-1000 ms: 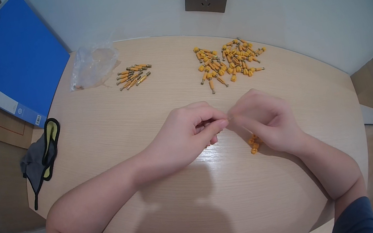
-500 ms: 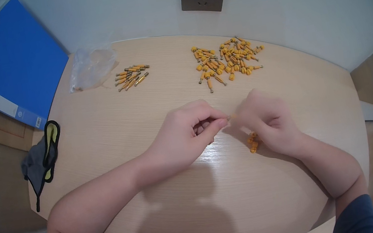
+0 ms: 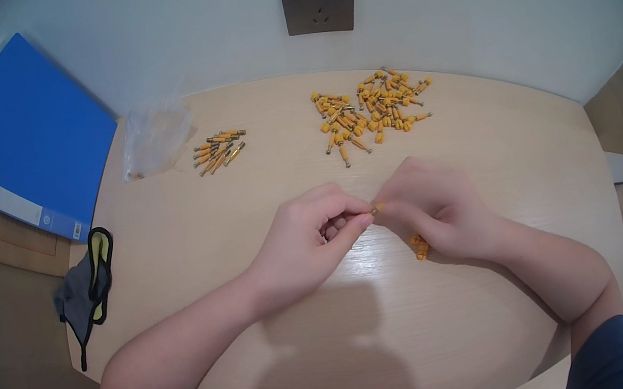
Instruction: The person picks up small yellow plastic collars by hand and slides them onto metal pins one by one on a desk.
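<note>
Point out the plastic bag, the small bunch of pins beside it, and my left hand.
Plastic bag (image 3: 156, 138): head view, middle of its clear film.
Bunch of pins (image 3: 218, 157): head view, a pin near its middle.
Left hand (image 3: 299, 240): head view, back of the hand.

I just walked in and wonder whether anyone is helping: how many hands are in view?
2: the left hand, pinching a small piece, and the right hand to its right, near some yellow-orange pieces on the table. No other hand shows.
</note>
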Tool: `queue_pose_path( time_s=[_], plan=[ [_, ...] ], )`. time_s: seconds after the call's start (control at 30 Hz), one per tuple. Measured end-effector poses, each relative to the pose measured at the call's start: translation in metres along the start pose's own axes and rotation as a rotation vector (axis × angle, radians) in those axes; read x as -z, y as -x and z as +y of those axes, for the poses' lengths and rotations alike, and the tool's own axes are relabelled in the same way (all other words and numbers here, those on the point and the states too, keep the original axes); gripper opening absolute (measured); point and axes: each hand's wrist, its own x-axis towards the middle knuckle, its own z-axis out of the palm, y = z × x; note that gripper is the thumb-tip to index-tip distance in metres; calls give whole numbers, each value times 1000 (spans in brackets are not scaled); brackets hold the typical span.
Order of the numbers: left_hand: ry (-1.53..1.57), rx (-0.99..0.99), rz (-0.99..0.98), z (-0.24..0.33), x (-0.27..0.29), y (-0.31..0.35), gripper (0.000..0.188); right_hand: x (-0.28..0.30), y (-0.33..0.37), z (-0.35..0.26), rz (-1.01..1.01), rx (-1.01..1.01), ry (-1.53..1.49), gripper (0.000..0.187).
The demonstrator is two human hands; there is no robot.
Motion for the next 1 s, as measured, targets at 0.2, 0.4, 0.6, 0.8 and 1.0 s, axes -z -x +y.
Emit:
queue_pose_path(
  time_s=[0.2,0.4,0.6,0.8,1.0],
  plan=[
    [-3,-24,-16,2,-1,-1,10,2,6,3,-19,-47,9,8],
    [41,-2,13,0,-1,-1,8,-2,-1,1,67,32,-90,10],
    [39,-17,-10,3,-1,-1,8,-2,2,-1,37,-60,-95,8],
    [48,-18,-14,2,0,1,9,1,1,10,-23,64,-6,11],
    [74,1,-15,2,-1,-1,9,-3,2,0,19,-33,-50,8]
  ],
)
